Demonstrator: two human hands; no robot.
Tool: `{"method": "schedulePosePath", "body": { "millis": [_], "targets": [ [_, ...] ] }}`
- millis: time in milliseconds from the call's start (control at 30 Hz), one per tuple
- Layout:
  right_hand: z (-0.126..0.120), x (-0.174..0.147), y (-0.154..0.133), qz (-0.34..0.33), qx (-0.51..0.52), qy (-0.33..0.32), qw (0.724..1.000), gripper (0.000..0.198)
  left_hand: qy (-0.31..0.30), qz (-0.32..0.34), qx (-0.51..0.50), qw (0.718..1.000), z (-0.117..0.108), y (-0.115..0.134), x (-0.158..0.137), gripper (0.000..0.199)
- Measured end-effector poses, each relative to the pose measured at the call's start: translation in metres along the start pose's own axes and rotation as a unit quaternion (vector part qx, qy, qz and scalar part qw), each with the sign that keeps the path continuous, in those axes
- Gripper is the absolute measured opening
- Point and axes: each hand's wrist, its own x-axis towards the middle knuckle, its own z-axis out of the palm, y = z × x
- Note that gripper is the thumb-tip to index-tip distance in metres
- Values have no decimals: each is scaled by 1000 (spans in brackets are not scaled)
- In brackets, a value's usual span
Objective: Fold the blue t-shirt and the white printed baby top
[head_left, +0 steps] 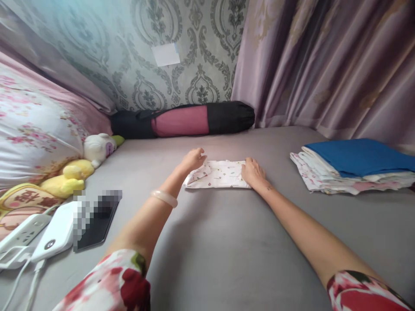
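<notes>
A small white garment (223, 174) with a tiny scattered print lies folded into a flat rectangle on the grey bed sheet (207, 250). At its upper left corner is my left hand (193, 160), fingers curled in against the cloth; the exact grip is partly hidden. A pale bangle (164, 198) circles that forearm. My right hand (253, 173) closes over the garment's right end, with the fingertips at the upper right corner and edge. Folds show at the garment's left end.
A stack of folded cloths (324, 175) topped by a blue cloth (363, 156) lies on the right. On the left are a phone (100, 224), a white power bank (58, 231), a power strip (27, 231) and plush toys (97, 149). A black-and-pink rolled bag (181, 121) lies along the wall.
</notes>
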Motion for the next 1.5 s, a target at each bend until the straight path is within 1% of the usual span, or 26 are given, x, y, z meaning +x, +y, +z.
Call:
{"method": "schedulePosePath", "body": {
  "millis": [33, 67, 100, 167, 267, 333, 433, 500, 567, 667, 733, 833, 900, 1000, 1100, 1233, 1300, 1367, 1433, 1500],
  "targets": [
    [-2, -1, -1, -5, -7, 11, 1000, 31, 26, -8, -24, 999, -2, -3, -8, 33],
    [-3, -2, -3, -16, -17, 27, 999, 32, 40, -7, -45, 998, -4, -7, -16, 32],
    [-5, -4, -7, -36, -27, 44, 998, 34, 41, 3, -61, 997, -5, -9, -25, 32],
    [-4, -9, -19, -97, -33, 59, 993, 38, 17, 32, -90, 995, -6, -14, -40, 33],
    [2, -18, -44, -192, -1, 25, 981, 39, -26, 54, -118, 991, -3, -17, -55, 38],
    [9, -23, -59, -219, 20, -3, 976, 42, -36, 60, -117, 991, 0, -17, -59, 37],
    [18, -28, -73, -198, 37, -39, 979, 52, -36, 78, -105, 991, 4, -17, -60, 28],
    [23, -29, -76, -174, 42, -53, 982, 56, -33, 68, -114, 991, 6, -19, -59, 27],
    [27, -30, -76, -165, 43, -49, 984, 57, -16, 26, -145, 989, 9, -23, -57, 25],
    [31, -31, -74, -165, 40, -31, 985, 57, 48, -57, -199, 977, 14, -34, -54, 21],
    [33, -30, -74, -163, 36, -27, 986, 57, 84, -102, -212, 968, 17, -41, -53, 19],
    [35, -30, -74, -162, 31, -20, 986, 58, 95, -156, -206, 961, 22, -49, -52, 19],
    [36, -30, -74, -163, 28, -17, 986, 58, 88, -182, -190, 961, 25, -53, -53, 19],
    [38, -29, -74, -159, 24, -16, 987, 58, 72, -199, -138, 968, 29, -53, -56, 19],
    [40, -29, -74, -152, 24, -11, 988, 58, 65, -210, -76, 973, 32, -47, -62, 22],
    [42, -28, -75, -142, 23, -11, 990, 59, 62, -232, 3, 971, 30, -35, -69, 30],
    [41, -28, -76, -141, 25, -13, 990, 60, 68, -233, 36, 969, 28, -31, -71, 30],
    [38, -26, -76, -142, 32, -13, 989, 58, 85, -210, 69, 972, 26, -29, -71, 28],
    [33, -21, -74, -145, 42, -8, 988, 51, 107, -156, 92, 978, 23, -29, -69, 26],
    [27, -15, -68, -144, 47, 8, 988, 44, 112, -97, 91, 985, 21, -29, -65, 27]
  ]
}}
